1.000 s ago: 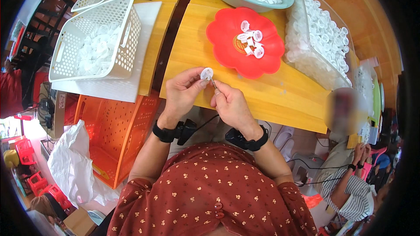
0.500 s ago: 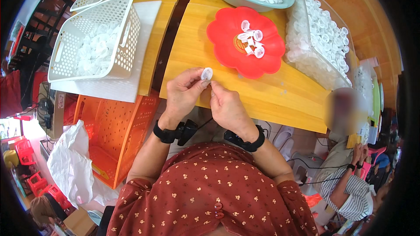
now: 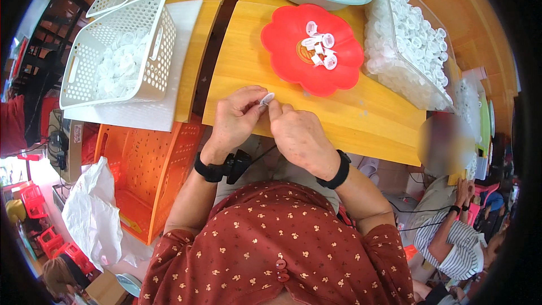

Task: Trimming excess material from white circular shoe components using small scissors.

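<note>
A small white round plastic piece [image 3: 267, 99] is pinched between the thumb and fingers of my left hand [image 3: 232, 120], just above the table's near edge. My right hand [image 3: 305, 140] meets it from the right, its curled fingertips pressed on the piece's edge and partly covering it. Beyond my hands, a red flower-shaped plate [image 3: 282, 70] holds several similar white plastic pieces [image 3: 328, 40] around its middle.
On the left, a white perforated basket [image 3: 160, 45] of white pieces stands on a white sheet [image 3: 189, 28]. A clear bin [image 3: 415, 70] and a blue-green basin [image 3: 333, 4] hold more. An orange crate [image 3: 161, 175] sits below; another person [image 3: 451, 243] is at lower right.
My right hand has turned more palm-down, its fingers moving up against the white piece. The piece has tilted from facing up to nearly edge-on. The view has shifted slightly.
</note>
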`<state>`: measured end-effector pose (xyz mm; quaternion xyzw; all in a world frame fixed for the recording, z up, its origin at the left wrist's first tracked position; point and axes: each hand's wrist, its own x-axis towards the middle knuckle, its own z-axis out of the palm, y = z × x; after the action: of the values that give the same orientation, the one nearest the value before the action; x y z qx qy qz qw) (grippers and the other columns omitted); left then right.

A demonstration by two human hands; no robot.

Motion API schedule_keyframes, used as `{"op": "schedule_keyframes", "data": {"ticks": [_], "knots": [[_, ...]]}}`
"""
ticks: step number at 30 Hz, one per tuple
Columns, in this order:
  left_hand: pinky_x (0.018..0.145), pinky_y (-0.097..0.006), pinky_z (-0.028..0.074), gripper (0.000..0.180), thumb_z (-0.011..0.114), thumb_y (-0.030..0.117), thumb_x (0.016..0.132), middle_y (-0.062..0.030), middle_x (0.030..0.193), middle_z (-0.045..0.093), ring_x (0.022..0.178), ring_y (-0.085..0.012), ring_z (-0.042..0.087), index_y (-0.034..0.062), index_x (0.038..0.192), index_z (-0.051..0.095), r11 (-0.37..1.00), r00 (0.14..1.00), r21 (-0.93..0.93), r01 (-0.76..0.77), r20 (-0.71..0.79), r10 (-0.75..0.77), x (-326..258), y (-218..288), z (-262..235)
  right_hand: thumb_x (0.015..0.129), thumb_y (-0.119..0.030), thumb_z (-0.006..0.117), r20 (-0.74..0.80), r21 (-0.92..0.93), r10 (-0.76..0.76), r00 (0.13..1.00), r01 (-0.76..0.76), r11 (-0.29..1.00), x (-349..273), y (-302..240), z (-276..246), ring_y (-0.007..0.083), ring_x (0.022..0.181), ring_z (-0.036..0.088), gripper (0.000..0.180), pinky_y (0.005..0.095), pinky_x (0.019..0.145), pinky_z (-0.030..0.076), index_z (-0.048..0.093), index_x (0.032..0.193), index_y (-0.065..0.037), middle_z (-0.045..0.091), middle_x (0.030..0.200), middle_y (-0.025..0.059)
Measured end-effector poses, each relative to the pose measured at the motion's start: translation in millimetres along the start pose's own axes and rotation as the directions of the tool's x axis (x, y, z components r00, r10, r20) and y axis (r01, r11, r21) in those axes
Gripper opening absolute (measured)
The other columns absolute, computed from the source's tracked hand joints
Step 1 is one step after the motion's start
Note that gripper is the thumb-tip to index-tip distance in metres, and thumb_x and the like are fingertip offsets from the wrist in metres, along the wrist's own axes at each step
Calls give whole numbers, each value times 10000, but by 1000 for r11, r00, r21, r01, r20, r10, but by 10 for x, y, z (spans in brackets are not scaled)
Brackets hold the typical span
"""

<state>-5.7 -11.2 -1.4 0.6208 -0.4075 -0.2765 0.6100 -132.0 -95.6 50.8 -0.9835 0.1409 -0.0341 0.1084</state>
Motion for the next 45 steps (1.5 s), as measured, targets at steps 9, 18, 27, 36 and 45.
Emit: {"op": "schedule_keyframes", "data": {"ticks": [9,18,27,36,45], "knots": [[736,-221,472,212,583,-77,804,-63,973,602,859,-105,575,-32,1011,603,973,998,-225,42,-25,-49,-4,-33,-10,740,-40,507,-158,172,97,983,-69,983,-135,26,130,310,627,610,315,379,560,495,498,1038,60,577,739,177],[788,-230,482,228,577,-83,807,-67,1014,589,902,-114,581,-35,1027,606,984,998,-169,58,-9,-60,-2,-63,-12,725,-51,533,-120,25,69,990,-67,997,-40,-4,144,268,570,610,317,341,502,497,498,1013,78,576,706,163],[719,-265,485,215,600,-92,744,-137,965,622,839,-197,608,-26,946,632,998,997,35,-45,-67,47,-7,-92,18,706,-44,552,-48,-362,-14,999,-4,932,17,-170,64,155,530,582,224,267,427,472,546,885,89,544,624,90],[779,-241,480,204,560,-107,780,-122,1033,593,898,-152,585,-60,971,613,988,999,147,-46,15,44,-14,22,24,708,-62,550,-132,-413,-28,991,-29,910,-77,-171,203,171,523,574,361,271,429,466,530,1002,146,549,642,102],[838,-248,478,283,551,-85,819,-87,1032,620,961,-137,589,-60,1101,554,987,994,-121,108,4,-108,2,-46,3,763,-41,512,-293,288,197,936,-110,951,-314,154,321,329,654,601,346,398,582,494,519,1102,28,599,769,166]]}}
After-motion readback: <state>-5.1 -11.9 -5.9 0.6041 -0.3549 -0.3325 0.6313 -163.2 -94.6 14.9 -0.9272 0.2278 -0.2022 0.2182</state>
